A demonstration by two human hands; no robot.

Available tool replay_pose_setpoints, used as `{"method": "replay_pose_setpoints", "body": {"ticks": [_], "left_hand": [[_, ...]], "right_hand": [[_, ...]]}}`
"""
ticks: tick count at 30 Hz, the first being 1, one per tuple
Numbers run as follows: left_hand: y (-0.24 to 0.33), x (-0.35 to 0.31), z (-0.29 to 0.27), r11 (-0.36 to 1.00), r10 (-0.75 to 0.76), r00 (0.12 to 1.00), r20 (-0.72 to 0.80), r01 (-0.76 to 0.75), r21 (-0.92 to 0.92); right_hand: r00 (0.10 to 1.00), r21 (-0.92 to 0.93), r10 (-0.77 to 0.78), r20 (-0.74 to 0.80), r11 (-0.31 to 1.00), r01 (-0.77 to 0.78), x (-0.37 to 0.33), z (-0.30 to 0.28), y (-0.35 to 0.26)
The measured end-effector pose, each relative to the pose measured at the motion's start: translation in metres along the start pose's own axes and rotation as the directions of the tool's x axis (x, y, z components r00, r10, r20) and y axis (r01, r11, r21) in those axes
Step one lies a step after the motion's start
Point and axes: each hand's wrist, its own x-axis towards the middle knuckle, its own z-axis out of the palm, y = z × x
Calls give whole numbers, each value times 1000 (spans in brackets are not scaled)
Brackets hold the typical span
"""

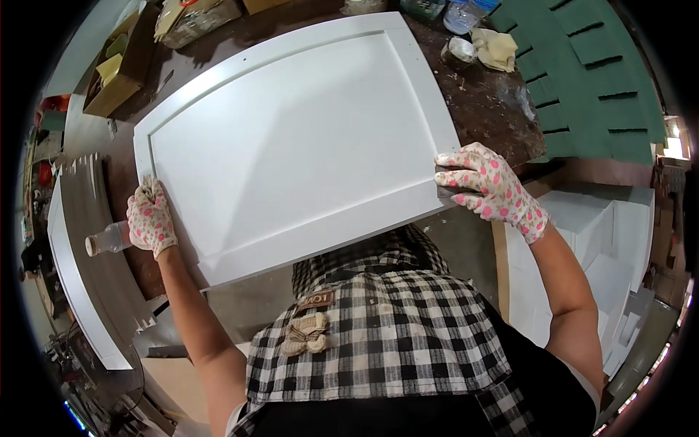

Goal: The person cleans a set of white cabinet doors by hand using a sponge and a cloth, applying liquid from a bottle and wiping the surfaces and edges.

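Note:
A white framed panel (291,138), like a cabinet door with a recessed middle, lies on the dark brown workbench (502,131) and overhangs its near edge. My left hand (153,218), in a flowered glove, is closed on the panel's left edge, its fingertips over the frame. At the right edge near the corner, my gloved right hand (491,186) grips a small dark grey block (445,186) against the frame. Most of that block is hidden under the fingers. Beside my left hand a clear bottle (111,239) lies on its side.
A cardboard box (120,69) and a plastic-wrapped bundle (196,20) sit at the far left. Jars and a crumpled yellowish cloth (495,49) are at the back right. Green slotted sheeting (604,80) stands beyond. White cabinet parts (582,233) stand at my right.

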Motion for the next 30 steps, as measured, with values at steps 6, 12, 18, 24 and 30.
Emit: {"method": "replay_pose_setpoints", "body": {"ticks": [6,12,18,24,30], "left_hand": [[-2,0,0,997,-39,999,11,39,68],[8,4,0,999,-31,998,56,33,-21],[-11,2,4,989,-12,998,69,22,-148],[6,-2,-19,971,-38,988,151,72,-227],[5,3,-9,976,-38,993,108,60,-210]], "right_hand": [[999,92,-24,-21,995,26,34,37,-35],[977,192,-201,-74,958,212,136,126,-133],[979,93,201,-17,976,-199,55,52,-65],[959,-7,267,-91,963,-269,27,51,-56],[970,157,-130,-204,974,163,149,149,-166]]}}
